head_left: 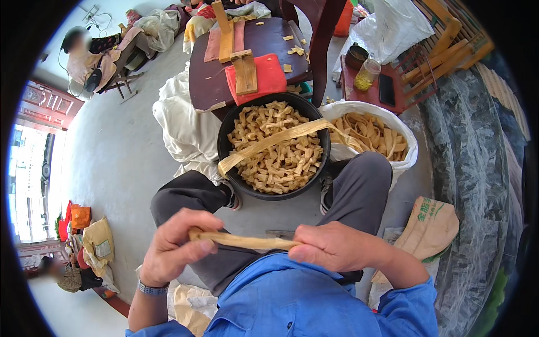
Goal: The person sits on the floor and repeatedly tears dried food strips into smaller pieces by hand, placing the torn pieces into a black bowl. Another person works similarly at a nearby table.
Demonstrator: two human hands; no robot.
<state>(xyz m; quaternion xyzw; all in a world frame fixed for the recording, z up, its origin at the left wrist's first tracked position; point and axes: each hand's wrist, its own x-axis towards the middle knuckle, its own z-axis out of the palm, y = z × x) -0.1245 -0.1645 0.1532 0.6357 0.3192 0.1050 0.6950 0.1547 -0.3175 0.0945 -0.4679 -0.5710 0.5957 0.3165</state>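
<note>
A tan, fibrous strip point(255, 241) is stretched between my two hands above my lap. My left hand point(182, 241) is closed around one end, with its thumb along the strip. The other end sits in the closed fingers of my right hand point(331, 246). In front of my knees stands a black basin point(224, 126), heaped with short cut tan pieces point(275, 149). A longer, flat tan strip point(269, 139) lies across the heap and reaches over the rim to a white sack point(412, 132), which holds more long strips point(373, 135).
Beyond the basin stands a dark wooden chair point(210, 84) bearing a wooden block tool point(244, 73) on red cloth point(272, 70). At right, a small red table point(412, 104) holds a jar point(366, 76) and a phone point(386, 90). A person point(84, 62) sits at far left.
</note>
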